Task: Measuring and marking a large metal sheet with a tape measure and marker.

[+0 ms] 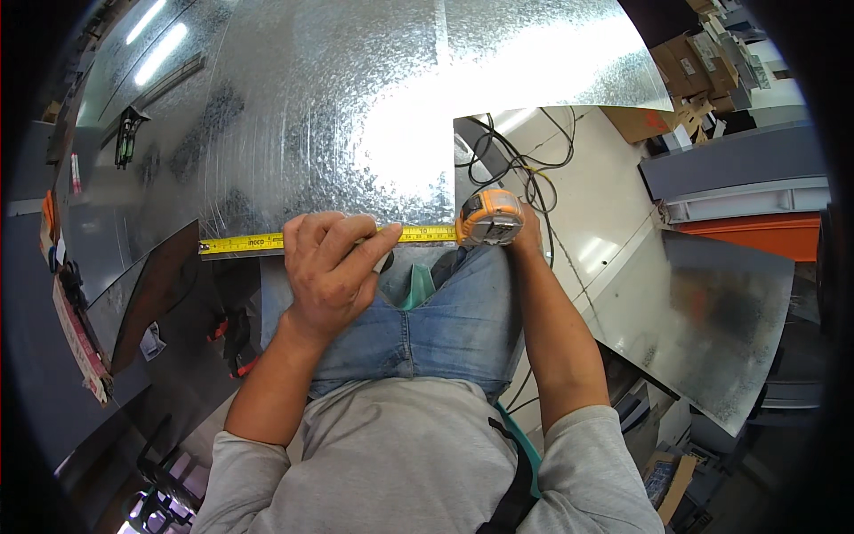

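Bare metal sheet [302, 133] open beyond the left hand [331, 262], tape blade [427, 234] blocking its right, cables [532, 167] beyond the right hand [531, 236], depth unclear

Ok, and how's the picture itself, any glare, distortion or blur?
Head view: strong white glare washes out part of the metal sheet; head view: fisheye distortion curves edges toward the dark rim; head view: the tape measure and left hand look reasonably sharp.

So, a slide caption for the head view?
Left hand holds a yellow tape along the near edge of a metal sheet, right hand on the orange case.
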`<state>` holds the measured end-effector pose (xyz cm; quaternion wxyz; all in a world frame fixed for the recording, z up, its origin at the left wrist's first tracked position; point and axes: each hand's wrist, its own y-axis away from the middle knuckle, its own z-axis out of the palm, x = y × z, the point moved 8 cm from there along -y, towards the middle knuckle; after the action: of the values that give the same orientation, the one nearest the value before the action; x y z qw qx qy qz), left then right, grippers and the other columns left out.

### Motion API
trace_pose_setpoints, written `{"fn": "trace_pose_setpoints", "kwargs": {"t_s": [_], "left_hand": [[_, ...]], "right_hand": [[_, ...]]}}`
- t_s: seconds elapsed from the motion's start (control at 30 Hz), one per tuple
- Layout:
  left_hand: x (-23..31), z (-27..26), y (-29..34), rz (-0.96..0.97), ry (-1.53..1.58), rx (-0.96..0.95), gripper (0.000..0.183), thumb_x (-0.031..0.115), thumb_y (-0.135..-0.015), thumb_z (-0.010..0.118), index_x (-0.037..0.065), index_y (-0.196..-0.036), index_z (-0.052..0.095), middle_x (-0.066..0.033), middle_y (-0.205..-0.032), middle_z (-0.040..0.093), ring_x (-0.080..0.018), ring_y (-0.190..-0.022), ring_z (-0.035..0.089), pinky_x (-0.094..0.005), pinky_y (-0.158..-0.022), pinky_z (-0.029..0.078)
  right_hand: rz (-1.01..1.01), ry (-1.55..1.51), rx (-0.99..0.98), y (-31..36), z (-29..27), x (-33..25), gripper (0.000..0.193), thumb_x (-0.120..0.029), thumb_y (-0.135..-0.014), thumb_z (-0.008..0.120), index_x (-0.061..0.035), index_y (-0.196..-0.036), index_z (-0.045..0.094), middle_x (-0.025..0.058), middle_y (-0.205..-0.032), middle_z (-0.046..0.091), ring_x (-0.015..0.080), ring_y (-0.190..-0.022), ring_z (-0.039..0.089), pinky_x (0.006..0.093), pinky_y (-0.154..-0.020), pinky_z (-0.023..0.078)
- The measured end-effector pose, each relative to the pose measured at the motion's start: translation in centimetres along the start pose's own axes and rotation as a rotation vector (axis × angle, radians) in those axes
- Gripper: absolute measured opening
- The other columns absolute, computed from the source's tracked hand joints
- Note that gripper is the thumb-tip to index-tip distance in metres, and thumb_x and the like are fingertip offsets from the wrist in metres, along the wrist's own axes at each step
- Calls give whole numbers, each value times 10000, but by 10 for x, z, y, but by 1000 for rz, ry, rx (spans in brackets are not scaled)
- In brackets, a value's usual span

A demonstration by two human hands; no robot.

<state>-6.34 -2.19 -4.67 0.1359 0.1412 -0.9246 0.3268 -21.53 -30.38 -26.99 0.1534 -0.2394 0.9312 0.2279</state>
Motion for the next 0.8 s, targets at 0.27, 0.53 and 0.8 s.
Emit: {"fn": "trace_pose_setpoints", "kwargs": {"t_s": [0.27, 0.53, 0.8], "left_hand": [[0, 0, -1, -16, 10, -15, 420, 32, -711, 757, 167, -1105, 808, 45, -1029, 660, -188, -985, 607, -399, -907, 397], [0, 1, 0, -7, 3, -5, 437, 30, -703, 756, 162, -1116, 808, 40, -1032, 664, -190, -981, 611, -399, -904, 399], [0, 1, 0, -5, 7, -8, 446, 32, -701, 753, 162, -1123, 808, 38, -1036, 664, -191, -986, 609, -405, -906, 400]], "right_hand": [[-63, 1, 18, -3, 3, 1, 406, -457, -923, 682, -73, -1036, 743, 256, -1028, 750, 458, -1025, 710, 540, -874, 556], [-33, 30, 24, -3, 2, 2, 404, -456, -916, 681, -78, -1041, 743, 258, -1030, 749, 462, -1025, 709, 540, -881, 557], [-61, 15, 17, -6, 6, 7, 403, -468, -914, 682, -90, -1037, 743, 253, -1044, 750, 449, -1044, 709, 536, -884, 555]]}}
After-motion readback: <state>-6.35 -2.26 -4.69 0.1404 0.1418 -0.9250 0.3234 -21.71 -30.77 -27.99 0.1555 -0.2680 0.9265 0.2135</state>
